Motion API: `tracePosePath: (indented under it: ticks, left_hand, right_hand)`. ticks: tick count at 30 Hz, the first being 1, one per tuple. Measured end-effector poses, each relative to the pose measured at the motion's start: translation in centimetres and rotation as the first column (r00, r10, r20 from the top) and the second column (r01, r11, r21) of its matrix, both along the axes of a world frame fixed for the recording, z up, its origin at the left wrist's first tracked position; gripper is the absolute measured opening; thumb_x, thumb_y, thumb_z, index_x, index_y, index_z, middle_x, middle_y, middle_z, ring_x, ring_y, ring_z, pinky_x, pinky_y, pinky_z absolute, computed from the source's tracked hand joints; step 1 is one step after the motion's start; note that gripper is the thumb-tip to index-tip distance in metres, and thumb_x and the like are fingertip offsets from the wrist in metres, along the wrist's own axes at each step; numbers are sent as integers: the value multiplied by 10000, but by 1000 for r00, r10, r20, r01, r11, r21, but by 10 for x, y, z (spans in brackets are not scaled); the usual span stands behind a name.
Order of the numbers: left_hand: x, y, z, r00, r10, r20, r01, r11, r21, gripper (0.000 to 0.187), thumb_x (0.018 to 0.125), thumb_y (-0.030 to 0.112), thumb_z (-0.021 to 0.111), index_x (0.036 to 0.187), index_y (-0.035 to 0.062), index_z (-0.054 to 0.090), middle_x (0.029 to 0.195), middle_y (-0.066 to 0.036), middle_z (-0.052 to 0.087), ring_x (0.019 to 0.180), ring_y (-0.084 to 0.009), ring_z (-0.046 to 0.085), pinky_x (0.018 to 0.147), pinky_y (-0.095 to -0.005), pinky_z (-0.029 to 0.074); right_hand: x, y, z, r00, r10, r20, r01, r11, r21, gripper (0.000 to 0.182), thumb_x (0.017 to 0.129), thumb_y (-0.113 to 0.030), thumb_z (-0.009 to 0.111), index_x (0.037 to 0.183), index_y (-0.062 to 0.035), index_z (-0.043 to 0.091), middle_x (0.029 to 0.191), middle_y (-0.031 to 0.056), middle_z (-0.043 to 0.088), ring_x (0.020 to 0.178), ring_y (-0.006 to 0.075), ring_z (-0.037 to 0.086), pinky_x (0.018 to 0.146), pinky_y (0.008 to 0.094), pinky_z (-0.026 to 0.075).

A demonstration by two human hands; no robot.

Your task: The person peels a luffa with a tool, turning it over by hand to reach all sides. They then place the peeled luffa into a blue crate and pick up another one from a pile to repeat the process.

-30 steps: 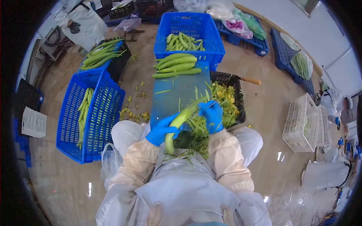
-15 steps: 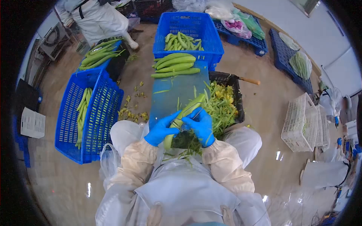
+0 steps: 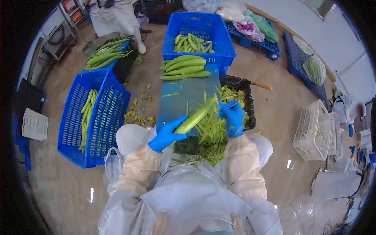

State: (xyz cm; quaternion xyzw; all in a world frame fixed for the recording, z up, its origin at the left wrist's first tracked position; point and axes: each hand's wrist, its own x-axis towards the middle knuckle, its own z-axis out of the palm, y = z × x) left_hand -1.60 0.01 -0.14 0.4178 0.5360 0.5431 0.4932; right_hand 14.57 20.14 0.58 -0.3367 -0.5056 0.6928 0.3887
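In a blue glove, my left hand (image 3: 169, 134) is wrapped round the near end of a long green gourd (image 3: 196, 116), which slants up to the right over the blue board (image 3: 169, 102). My right hand (image 3: 234, 119), also gloved in blue and blurred, is closed just right of the gourd's far end, on a thin tool that is hard to make out. Below it lies a heap of green peelings (image 3: 213, 143). Several whole gourds (image 3: 185, 69) rest side by side at the board's far end.
Beyond the board stands a blue crate (image 3: 229, 55) of gourds. Another blue crate (image 3: 94, 156) is at the left. A black crate (image 3: 250, 103) with scraps and a wooden handle (image 3: 261, 85) is at the right. Two white baskets (image 3: 309, 147) stand farther right. A person (image 3: 117, 19) stands at upper left.
My right hand has moved off the gourd, to the right and upward. My left hand still grips the gourd, whose near part now shows paler. The person at upper left has shifted right.
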Motion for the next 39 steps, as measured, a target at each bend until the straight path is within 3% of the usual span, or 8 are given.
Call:
tracePosePath:
  ticks: [6,12,15,19,27,30,34,39]
  left_hand:
    - [7,1,4,945,100,-310,-109,994,-12,554,694,85,682,1193,-17,464,1127,-103,547,1011,-156,507,881,-294,398]
    - [3,-11,7,949,86,-303,-83,996,22,546,678,71,691,1176,-10,484,1085,-97,570,996,-157,520,863,-290,407]
    - [1,-10,5,971,107,-216,-103,994,28,542,685,70,680,1181,-16,478,1085,-92,566,988,-156,522,861,-290,409]
    - [-3,-4,-2,994,88,-67,-94,991,-92,557,685,88,677,1191,-19,469,1096,-80,557,973,-161,527,861,-292,409]
    - [-6,-14,11,991,70,112,-64,996,-55,541,702,36,661,1206,9,466,1016,-44,546,864,-121,534,738,-251,448]
    - [-7,-7,22,967,122,-223,-82,980,181,520,718,52,661,1198,2,464,1064,-53,514,897,-133,522,736,-257,445]
    - [-22,7,52,946,320,-54,-296,920,258,505,775,100,617,1235,22,423,990,-87,547,857,-142,544,719,-261,456]
    - [-30,27,24,768,246,592,-283,959,-31,376,857,238,500,1145,-1,457,899,-72,551,667,-120,517,531,-228,455]
  right_hand:
    - [-20,-44,-3,970,215,114,-225,971,84,197,683,-61,696,785,-20,532,692,70,586,555,142,567,473,263,471]
    - [9,78,-53,997,18,71,-5,985,-174,187,711,-96,695,701,-19,524,604,74,563,483,148,541,425,245,455]
    - [12,53,-28,981,-168,-95,148,970,-192,184,707,-60,686,694,-41,503,575,54,530,468,147,524,438,251,448]
    - [-7,-33,5,984,142,-111,-145,989,-24,173,708,-63,681,764,-41,518,614,62,554,498,146,535,470,253,442]
    - [28,72,-44,981,-120,-152,83,969,-233,139,754,-64,646,699,-76,519,605,29,553,485,123,521,448,223,414]
    - [33,49,-19,963,-177,-203,119,956,-269,138,770,-52,627,708,-93,510,635,23,554,508,110,522,450,214,414]
    - [33,28,-13,882,-205,-424,73,949,-308,121,786,-28,598,755,-101,507,694,18,557,542,98,518,458,209,419]
    - [19,4,0,866,-100,-490,-45,961,-274,124,783,-8,587,801,-88,494,713,32,544,543,108,515,463,220,431]
